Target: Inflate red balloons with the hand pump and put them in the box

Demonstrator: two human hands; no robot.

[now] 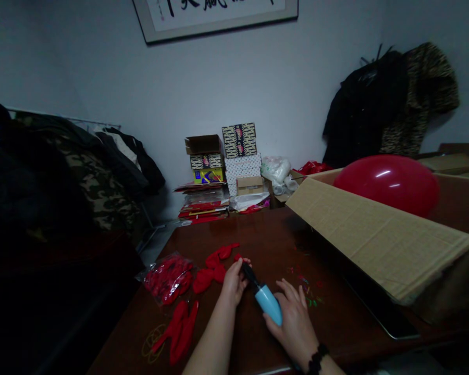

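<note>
A hand balloon pump with a light blue body and a black nozzle tilts above the table. My right hand, wearing a dark scrunchy band at the wrist, is wrapped round the blue body. At the nozzle tip, the fingers of my left hand are pinched together; a bit of a red balloon peeks out past them, most of it hidden. Limp red balloons lie just left of that hand. Nearer me on the left is another limp red balloon.
A clear bag of red balloons and thin yellowish loops lie at the left. On the right stands an open cardboard box holding an inflated red balloon. A dark flat device lies beneath its flap. Small coloured bits are scattered nearby.
</note>
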